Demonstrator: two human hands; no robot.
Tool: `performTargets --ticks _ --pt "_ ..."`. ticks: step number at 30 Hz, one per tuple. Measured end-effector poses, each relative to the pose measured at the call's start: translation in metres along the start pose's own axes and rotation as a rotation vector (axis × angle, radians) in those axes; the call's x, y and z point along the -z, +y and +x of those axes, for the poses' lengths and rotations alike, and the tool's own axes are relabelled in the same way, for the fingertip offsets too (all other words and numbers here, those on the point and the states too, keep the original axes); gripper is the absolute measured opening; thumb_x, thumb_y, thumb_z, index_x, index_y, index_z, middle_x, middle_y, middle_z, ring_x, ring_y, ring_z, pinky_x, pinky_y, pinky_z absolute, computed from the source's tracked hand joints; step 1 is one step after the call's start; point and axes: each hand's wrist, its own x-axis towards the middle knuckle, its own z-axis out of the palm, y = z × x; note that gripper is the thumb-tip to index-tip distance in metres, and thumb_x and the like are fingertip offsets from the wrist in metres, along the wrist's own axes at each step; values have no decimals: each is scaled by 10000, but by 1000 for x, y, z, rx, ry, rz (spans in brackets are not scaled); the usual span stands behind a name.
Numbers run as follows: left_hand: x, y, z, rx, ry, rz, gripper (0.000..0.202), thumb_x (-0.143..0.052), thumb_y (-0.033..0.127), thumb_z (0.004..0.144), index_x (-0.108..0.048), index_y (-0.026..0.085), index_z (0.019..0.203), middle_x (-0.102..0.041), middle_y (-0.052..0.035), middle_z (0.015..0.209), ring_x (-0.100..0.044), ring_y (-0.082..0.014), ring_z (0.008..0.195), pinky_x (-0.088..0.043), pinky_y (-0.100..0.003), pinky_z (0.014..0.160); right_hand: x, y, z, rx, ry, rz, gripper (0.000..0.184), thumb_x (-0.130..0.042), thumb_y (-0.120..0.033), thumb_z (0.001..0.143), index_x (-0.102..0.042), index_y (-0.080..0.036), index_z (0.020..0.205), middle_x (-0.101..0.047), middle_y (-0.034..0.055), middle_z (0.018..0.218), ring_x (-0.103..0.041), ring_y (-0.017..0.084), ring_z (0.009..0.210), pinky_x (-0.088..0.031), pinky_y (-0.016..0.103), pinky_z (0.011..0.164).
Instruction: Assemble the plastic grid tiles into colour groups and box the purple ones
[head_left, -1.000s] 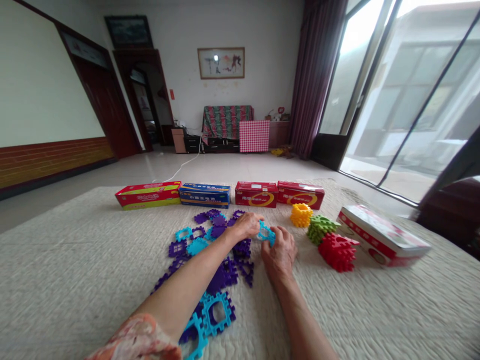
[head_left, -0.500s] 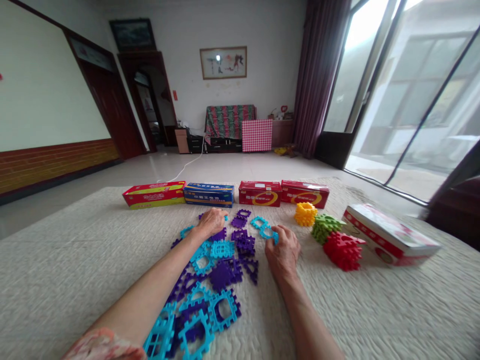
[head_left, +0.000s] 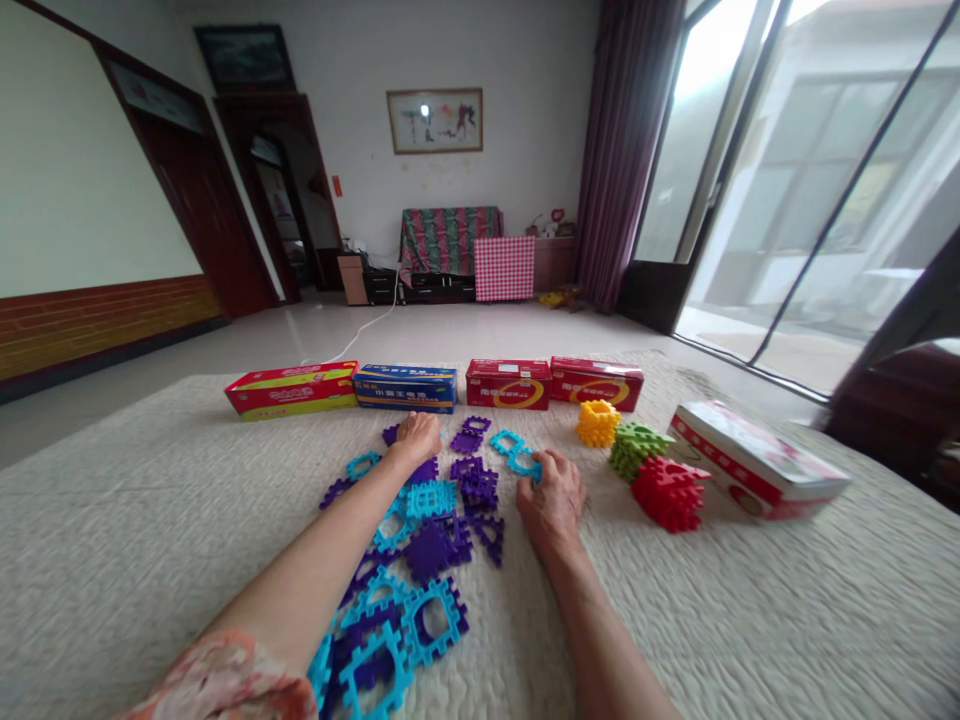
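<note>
Flat purple and light-blue interlocking tiles (head_left: 442, 500) lie scattered on a beige quilted cover (head_left: 150, 540). My left hand (head_left: 417, 437) reaches to the far side of the pile, fingers curled down over tiles there; what is in them is hidden. My right hand (head_left: 553, 497) rests on the cover with its fingers pinched on a light-blue tile piece (head_left: 517, 453) made of joined squares. More light-blue tiles (head_left: 409, 630) lie under my left forearm.
Built cubes stand to the right: yellow (head_left: 598, 423), green (head_left: 636, 448), red (head_left: 667, 493). A white-and-red tin box (head_left: 757, 462) lies beyond them. Several cartons, red (head_left: 291, 390), blue (head_left: 406, 388) and red (head_left: 553, 383), line the far edge.
My left hand left the light-blue piece and moved left and away to the far tiles. My right hand stayed with the light-blue piece, now lying lower.
</note>
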Motion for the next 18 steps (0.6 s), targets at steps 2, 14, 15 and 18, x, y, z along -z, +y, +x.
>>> performTargets --ticks 2,14,15,18 --pt "2 2 -1 2 7 5 268 -467 187 831 -705 83 895 -683 -182 932 -631 -249 932 -473 -289 743 0 0 0 -4 -6 -7 353 -509 -183 743 -646 -181 1069 -577 115 1228 -469 293 1153 -346 410 959" --pt "42 63 -38 -351 87 -233 241 -475 219 760 -714 193 778 -712 -80 839 -639 -198 827 -453 -279 755 -6 3 3 32 105 101 381 -499 -167 728 -632 -158 1085 -605 116 1188 -507 271 1127 -376 396 948" --pt "40 63 -42 -356 76 -233 233 -477 221 759 -708 193 774 -709 -80 836 -640 -203 834 -457 -284 762 -6 3 3 34 96 101 380 -502 -165 726 -634 -163 1082 -605 110 1194 -506 267 1132 -373 397 954" --pt "29 59 -59 -453 32 -241 199 -509 258 765 -692 195 809 -696 -76 879 -631 -219 900 -464 -306 825 -3 2 2 23 57 86 364 -503 -162 728 -646 -177 1062 -604 95 1215 -500 259 1147 -368 398 965"
